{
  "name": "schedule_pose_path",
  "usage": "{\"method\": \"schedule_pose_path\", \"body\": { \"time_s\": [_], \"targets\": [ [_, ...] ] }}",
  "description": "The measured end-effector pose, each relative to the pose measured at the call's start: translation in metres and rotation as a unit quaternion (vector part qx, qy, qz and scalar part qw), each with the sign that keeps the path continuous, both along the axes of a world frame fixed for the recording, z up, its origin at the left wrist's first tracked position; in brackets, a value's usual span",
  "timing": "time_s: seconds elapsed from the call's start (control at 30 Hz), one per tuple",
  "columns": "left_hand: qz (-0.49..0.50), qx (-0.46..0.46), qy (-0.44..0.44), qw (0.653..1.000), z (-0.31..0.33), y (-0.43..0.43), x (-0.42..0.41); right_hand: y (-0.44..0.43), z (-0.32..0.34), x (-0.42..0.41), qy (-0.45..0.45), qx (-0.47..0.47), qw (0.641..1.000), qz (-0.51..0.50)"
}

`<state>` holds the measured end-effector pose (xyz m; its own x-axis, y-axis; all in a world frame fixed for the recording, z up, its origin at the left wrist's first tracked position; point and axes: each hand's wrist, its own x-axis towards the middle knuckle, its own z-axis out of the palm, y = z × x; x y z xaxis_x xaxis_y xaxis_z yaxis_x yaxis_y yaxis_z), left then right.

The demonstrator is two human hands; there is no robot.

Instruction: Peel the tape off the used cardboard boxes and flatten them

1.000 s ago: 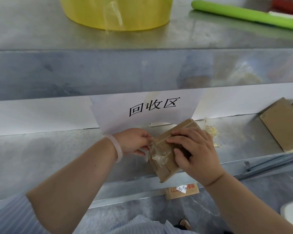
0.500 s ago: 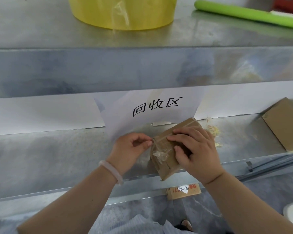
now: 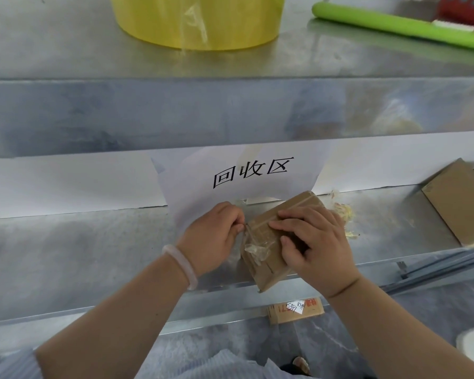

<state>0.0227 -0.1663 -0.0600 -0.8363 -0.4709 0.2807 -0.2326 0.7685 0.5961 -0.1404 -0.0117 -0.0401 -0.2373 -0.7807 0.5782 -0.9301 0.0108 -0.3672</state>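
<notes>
A small brown cardboard box lies on the lower metal shelf, its near corner over the shelf's front edge. My right hand lies on top of it, fingers spread across the lid and thumb curled against its near side. My left hand sits at the box's left end and pinches a strip of clear tape between thumb and fingers. A crumpled flap of loose tape hangs on the box's left side.
A white paper sign with black characters hangs behind the box. Peeled tape scraps lie to its right, and another cardboard box at the far right. On the upper shelf stand a yellow tape roll and a green roll. A labelled carton lies on the floor.
My left hand has turned from a sideways reach to a pinch on the tape at the box's left end. The right hand and the box have hardly moved.
</notes>
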Motion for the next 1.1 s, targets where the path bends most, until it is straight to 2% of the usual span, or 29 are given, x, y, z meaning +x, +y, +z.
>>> {"method": "schedule_pose_path", "body": {
  "time_s": [0.03, 0.1, 0.17, 0.23, 0.53, 0.6, 0.7, 0.87, 0.97, 1.1],
  "targets": [
    [0.012, 0.043, 0.008, 0.999, 0.000, 0.002, 0.000, 0.000, 0.000, 0.000, -0.001, 0.000, 1.000, -0.001],
    [0.071, 0.195, 0.025, 0.978, 0.002, 0.005, 0.000, -0.002, 0.000, 0.000, -0.002, -0.002, 1.000, -0.004],
    [0.128, 0.356, 0.036, 0.925, 0.006, 0.007, -0.001, -0.002, -0.001, 0.000, 0.000, -0.006, 1.000, -0.005],
    [0.147, 0.438, 0.018, 0.887, 0.010, 0.009, 0.000, -0.002, -0.001, 0.001, 0.001, -0.010, 1.000, -0.005],
    [0.199, 0.478, 0.016, 0.855, 0.020, 0.015, 0.001, -0.003, -0.003, 0.001, 0.002, -0.010, 1.000, -0.010],
    [0.201, 0.525, 0.007, 0.827, 0.023, 0.016, -0.001, -0.002, -0.003, 0.001, 0.002, -0.011, 1.000, -0.009],
    [0.202, 0.616, -0.013, 0.761, 0.028, 0.017, -0.004, -0.003, -0.003, 0.001, 0.001, -0.010, 1.000, -0.010],
    [0.206, 0.642, -0.030, 0.738, 0.026, 0.017, -0.004, -0.002, -0.003, 0.002, 0.004, -0.010, 1.000, -0.017],
    [0.205, 0.631, -0.034, 0.747, 0.027, 0.017, -0.005, -0.003, -0.003, 0.003, 0.005, -0.010, 1.000, -0.020],
    [0.192, 0.582, -0.029, 0.790, 0.026, 0.019, -0.008, -0.002, -0.003, 0.006, 0.009, -0.014, 0.999, -0.028]
  ]
}}
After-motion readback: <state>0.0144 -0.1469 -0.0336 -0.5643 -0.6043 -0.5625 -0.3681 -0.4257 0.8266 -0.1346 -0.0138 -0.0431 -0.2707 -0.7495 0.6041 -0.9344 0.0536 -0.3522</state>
